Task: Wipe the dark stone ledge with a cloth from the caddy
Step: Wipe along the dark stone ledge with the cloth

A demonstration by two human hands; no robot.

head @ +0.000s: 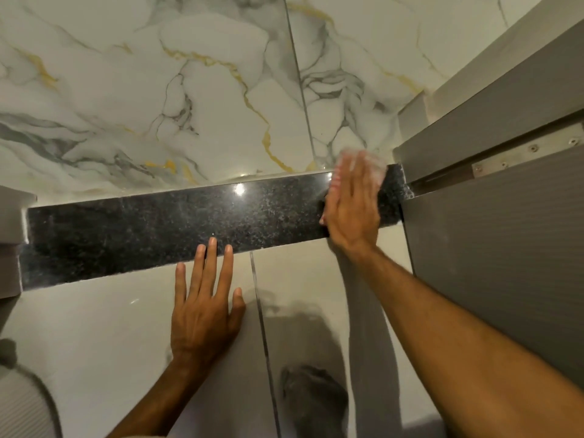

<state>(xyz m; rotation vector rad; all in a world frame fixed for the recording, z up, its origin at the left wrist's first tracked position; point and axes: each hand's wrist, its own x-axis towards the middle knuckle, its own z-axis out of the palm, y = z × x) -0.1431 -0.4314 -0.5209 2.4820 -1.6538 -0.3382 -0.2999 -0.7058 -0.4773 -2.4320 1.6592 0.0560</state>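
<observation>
The dark speckled stone ledge (pixel 151 229) runs across the middle of the head view, from a grey block at the left to a grey partition at the right. My right hand (pixel 352 203) lies flat on a pale pinkish cloth (pixel 376 164) at the ledge's right end; the cloth shows blurred beyond and beside my fingers. My left hand (pixel 203 308) rests open and flat on the light tile below the ledge, its fingertips just reaching the ledge's front edge. No caddy is in view.
White marble wall tiles (pixel 158 90) with grey and gold veins rise behind the ledge. A grey partition panel (pixel 493 248) with a metal hinge strip (pixel 524 156) borders the right side. Glossy beige tiles (pixel 94 327) lie below the ledge.
</observation>
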